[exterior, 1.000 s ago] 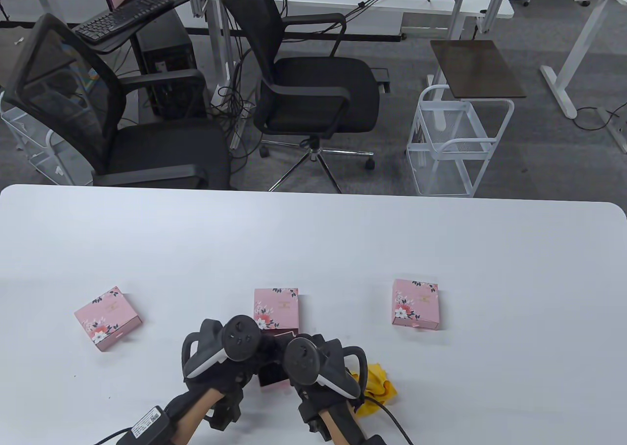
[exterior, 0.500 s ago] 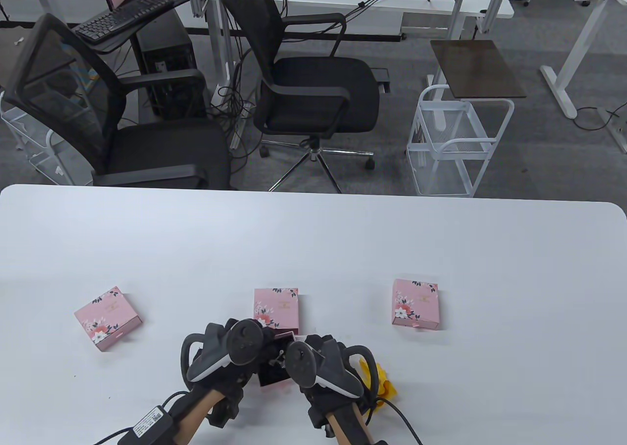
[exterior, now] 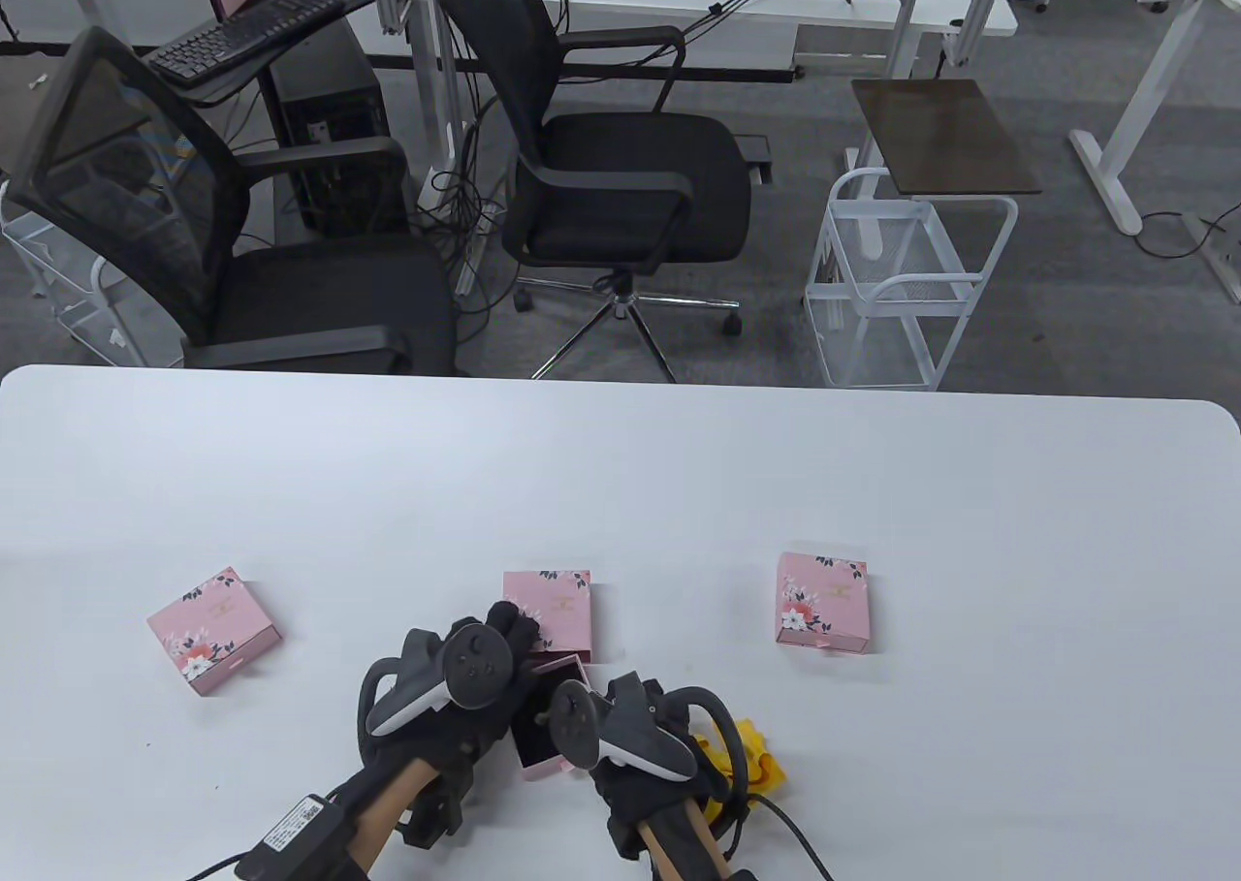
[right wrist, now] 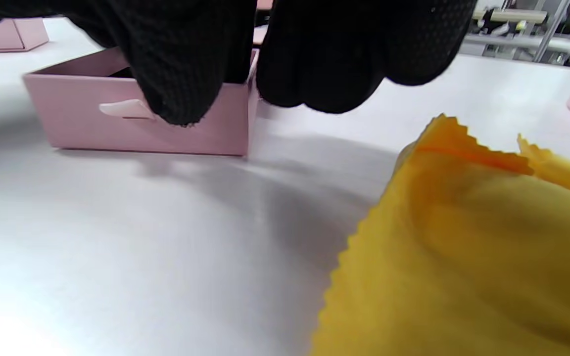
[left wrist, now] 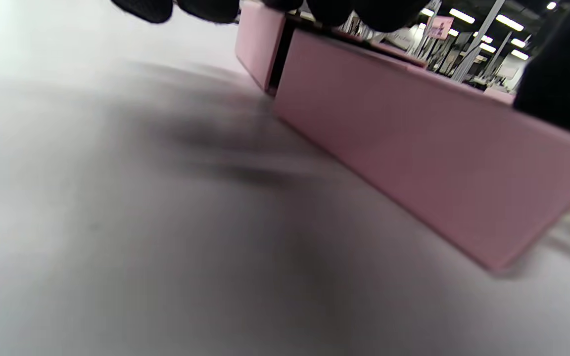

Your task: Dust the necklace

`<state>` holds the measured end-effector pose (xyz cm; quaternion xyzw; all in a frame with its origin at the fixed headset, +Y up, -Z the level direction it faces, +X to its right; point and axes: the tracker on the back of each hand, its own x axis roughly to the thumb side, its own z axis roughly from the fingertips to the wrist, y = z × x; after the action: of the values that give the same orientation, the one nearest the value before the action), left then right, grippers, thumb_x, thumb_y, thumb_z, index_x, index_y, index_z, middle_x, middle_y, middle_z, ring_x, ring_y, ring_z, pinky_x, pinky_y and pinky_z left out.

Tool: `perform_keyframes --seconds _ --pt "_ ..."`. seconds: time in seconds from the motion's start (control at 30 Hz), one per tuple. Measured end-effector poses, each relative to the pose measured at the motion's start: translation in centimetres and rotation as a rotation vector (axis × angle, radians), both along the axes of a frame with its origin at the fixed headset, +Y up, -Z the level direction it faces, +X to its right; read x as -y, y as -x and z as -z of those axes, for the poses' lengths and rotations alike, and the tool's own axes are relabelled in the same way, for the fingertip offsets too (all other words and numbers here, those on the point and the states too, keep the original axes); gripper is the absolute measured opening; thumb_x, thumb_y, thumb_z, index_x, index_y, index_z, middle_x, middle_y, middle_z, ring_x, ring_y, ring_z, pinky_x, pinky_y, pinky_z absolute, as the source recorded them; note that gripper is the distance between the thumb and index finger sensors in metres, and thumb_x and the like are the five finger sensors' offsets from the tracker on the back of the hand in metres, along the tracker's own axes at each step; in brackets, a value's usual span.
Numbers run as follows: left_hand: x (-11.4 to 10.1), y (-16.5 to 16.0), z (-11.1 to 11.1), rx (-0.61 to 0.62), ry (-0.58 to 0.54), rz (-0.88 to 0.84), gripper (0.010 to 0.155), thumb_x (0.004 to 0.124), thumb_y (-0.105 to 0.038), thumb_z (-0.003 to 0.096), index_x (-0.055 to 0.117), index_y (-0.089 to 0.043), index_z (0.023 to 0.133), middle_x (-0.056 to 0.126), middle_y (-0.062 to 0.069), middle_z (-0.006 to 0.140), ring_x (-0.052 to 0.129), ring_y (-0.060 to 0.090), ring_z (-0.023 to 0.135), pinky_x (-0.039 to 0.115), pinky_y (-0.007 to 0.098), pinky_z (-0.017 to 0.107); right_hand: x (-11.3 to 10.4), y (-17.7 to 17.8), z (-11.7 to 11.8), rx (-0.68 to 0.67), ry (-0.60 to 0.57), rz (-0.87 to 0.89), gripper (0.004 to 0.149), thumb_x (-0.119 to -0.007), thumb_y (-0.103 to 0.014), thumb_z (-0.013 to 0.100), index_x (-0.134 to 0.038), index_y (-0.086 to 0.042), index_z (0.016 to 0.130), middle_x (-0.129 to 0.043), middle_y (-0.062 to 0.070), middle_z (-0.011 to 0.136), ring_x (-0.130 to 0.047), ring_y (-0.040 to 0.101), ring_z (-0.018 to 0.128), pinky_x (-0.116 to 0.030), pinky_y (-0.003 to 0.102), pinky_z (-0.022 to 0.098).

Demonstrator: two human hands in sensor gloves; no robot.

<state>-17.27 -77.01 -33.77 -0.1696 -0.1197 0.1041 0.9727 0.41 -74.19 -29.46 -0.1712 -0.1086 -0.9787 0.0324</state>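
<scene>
White table (exterior: 873, 493). Three pink boxes with floral lids: left box (exterior: 213, 630), middle box (exterior: 548, 610), right box (exterior: 823, 601); flowers white and red with dark leaves. Open tray (exterior: 548, 721): plain pink walls, black lining, pale pull tab (right wrist: 126, 109). Cloth (right wrist: 463, 247): yellow, zigzag-cut edge. Both hands, left (exterior: 456, 716) and right (exterior: 640, 765), wear black gloves; trackers are black and grey.
</scene>
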Motion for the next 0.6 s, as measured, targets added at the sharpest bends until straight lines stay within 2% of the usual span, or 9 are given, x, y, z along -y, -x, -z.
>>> perform_keyframes --seconds 0.23,0.6 --pt "-0.33 -0.22 -0.06 -0.01 -0.041 0.008 0.058 0.054 -0.043 0.0627 0.039 -0.031 0.117 0.03 -0.003 0.127 0.045 0.036 0.109 0.051 0.059 0.077 -0.04 -0.06 0.04 -0.008 -0.059 0.013 0.042 -0.086 -0.034 0.057 -0.075 -0.018 0.094 -0.083 0.017 0.091 -0.087 0.037 0.07 -0.075 0.051 0.057" --pt "-0.32 0.26 0.23 -0.004 0.0 -0.049 0.056 0.055 -0.042 0.0629 0.041 -0.032 0.117 0.03 -0.004 0.127 0.048 0.035 0.108 0.053 0.058 0.077 0.03 0.29 -0.12 -0.034 -0.183 0.036 0.043 -0.085 -0.038 0.057 -0.077 -0.015 0.093 -0.089 0.016 0.082 -0.091 0.034 0.062 -0.078 0.048 0.053"
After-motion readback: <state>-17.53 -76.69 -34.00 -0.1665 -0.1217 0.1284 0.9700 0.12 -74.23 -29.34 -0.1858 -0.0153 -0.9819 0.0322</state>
